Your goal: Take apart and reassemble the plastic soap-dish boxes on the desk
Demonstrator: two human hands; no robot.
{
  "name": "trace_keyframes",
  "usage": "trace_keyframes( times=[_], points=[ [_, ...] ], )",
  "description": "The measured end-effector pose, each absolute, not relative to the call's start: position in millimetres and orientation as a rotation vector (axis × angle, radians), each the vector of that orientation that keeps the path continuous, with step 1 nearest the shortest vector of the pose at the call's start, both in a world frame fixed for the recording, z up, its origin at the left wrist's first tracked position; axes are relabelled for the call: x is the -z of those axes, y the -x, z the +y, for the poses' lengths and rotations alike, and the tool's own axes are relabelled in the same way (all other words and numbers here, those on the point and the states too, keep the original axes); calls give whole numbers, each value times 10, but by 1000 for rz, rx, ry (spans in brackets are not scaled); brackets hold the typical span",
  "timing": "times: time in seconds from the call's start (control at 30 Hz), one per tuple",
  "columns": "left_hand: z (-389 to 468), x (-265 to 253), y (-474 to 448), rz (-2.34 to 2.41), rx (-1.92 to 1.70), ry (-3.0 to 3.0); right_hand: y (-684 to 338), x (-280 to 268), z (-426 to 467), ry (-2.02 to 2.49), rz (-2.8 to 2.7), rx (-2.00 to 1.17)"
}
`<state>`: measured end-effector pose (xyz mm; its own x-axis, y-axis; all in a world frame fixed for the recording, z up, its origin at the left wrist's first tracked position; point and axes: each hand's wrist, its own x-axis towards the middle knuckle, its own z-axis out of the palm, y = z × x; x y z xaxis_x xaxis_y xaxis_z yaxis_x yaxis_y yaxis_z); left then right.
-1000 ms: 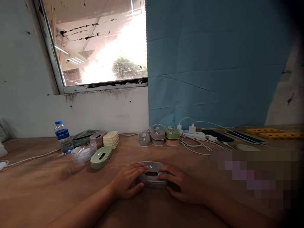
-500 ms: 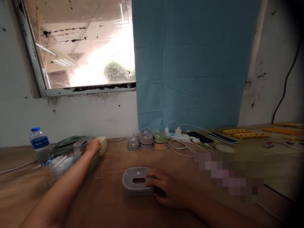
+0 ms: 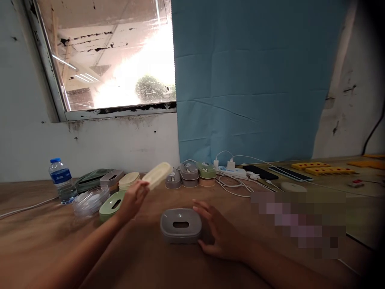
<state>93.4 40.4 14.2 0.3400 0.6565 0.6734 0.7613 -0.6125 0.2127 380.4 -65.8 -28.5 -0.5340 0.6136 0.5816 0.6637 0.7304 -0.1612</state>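
Note:
My left hand (image 3: 134, 199) is closed on a cream oval plastic tray (image 3: 157, 175), tilted in the air above the table. Below and to the right of it, a grey rounded box (image 3: 181, 217) with an oval slot in its top sits on the table. Beside that box's right side is my right hand (image 3: 214, 230), its fingers spread; whether a fingertip touches the box I cannot tell. A stack of cream trays (image 3: 128, 180) stands behind my left wrist. A green slotted box (image 3: 108, 207), partly covered by that hand, lies in front of the stack.
At the left are a water bottle (image 3: 61, 182), clear plastic lids (image 3: 91, 200), a green pouch (image 3: 94, 179) and another grey slotted box (image 3: 112, 176). Packed boxes (image 3: 189, 173) line the wall by a power strip (image 3: 230, 172). Phones (image 3: 260, 172) and yellow pieces (image 3: 329, 171) lie at the right.
My left hand has lifted a cream tray from the stack and moved right with it. My right hand's fingers have come off the grey box's top and spread beside it.

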Motion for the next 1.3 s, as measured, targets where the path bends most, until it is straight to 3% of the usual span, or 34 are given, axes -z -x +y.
trace_keyframes(
  times=[0.1, 0.2, 0.4, 0.93, 1.13, 1.3],
  points=[
    [-32, 104, -1061, -976, 1177, 2807, -3818, 319, -631, 987, -2270, 180],
    [-187, 247, -1094, -769, 961, 3008, -3818, 296, -628, 1036, -2300, 181],
    [-130, 246, -1055, -817, 842, 3146, -3783, 209, -640, 1102, -2435, 57],
    [-114, 290, -1039, -691, 962, 3077, -3805, 214, -619, 1102, -2345, -80],
    [11, 272, -975, -1108, 1336, 2755, -3755, 393, -540, 1262, -2036, -479],
    [197, 323, -885, -1269, 1242, 2746, -3731, 357, -524, 1210, -2202, -563]
  ],
)
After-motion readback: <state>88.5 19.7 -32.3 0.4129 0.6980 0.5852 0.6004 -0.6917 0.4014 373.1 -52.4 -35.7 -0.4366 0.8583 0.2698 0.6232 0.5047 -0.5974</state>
